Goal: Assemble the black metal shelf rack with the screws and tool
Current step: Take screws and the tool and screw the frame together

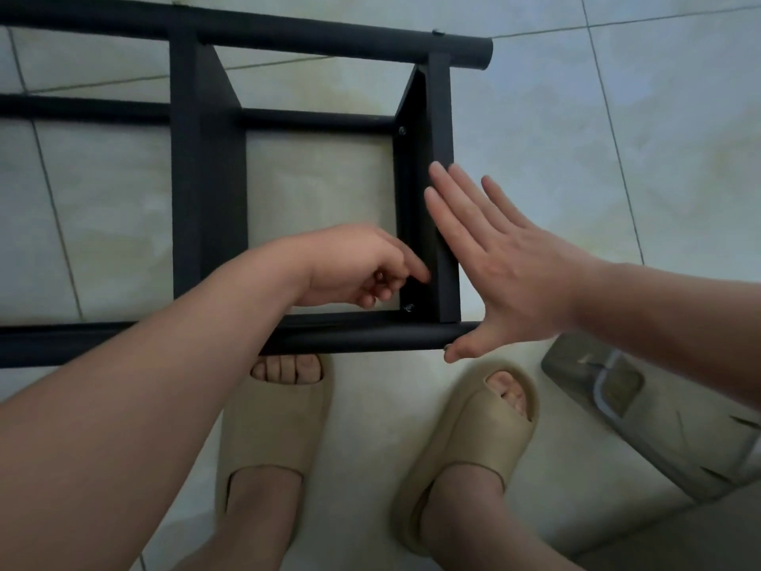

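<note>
The black metal shelf rack [206, 179] lies on its side on the tiled floor, its tubes running left to right. My right hand [506, 265] is flat and spread against the outer face of the end panel [442, 191], thumb on the near tube [370, 337]. My left hand [354, 267] reaches inside the frame, fingers curled, forefinger touching the panel's inner face just above a screw [409, 308] in the near corner. Another screw [402, 131] sits in the far corner. Whether the left fingers pinch anything is hidden.
My two feet in beige slippers [267, 418] [473, 438] stand just in front of the near tube. A grey low object with a pale handle [609, 389] lies on the floor at the right. Pale floor tiles surround the rack.
</note>
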A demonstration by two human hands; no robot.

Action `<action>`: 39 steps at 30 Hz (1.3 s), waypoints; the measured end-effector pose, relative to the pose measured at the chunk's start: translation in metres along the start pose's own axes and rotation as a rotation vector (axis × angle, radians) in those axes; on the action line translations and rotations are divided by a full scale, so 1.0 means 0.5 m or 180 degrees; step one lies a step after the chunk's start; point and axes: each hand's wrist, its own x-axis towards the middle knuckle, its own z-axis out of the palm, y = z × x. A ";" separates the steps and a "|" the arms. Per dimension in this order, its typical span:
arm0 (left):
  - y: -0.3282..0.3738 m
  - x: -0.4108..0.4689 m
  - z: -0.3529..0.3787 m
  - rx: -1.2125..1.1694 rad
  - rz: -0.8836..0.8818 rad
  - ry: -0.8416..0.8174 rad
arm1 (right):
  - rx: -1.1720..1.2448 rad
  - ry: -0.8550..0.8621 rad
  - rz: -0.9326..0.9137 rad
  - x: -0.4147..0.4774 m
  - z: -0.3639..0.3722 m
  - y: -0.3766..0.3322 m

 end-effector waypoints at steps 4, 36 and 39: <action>-0.017 0.005 -0.015 -0.0728 -0.0257 0.0031 | 0.0116 0.0122 -0.0049 0.004 0.011 -0.003; -0.016 0.021 -0.012 0.0214 -0.0471 -0.0197 | 0.0401 0.0327 -0.0039 0.037 0.016 -0.034; -0.016 0.022 -0.013 0.0181 -0.0523 -0.0234 | 0.0385 0.0338 -0.0036 0.036 0.016 -0.036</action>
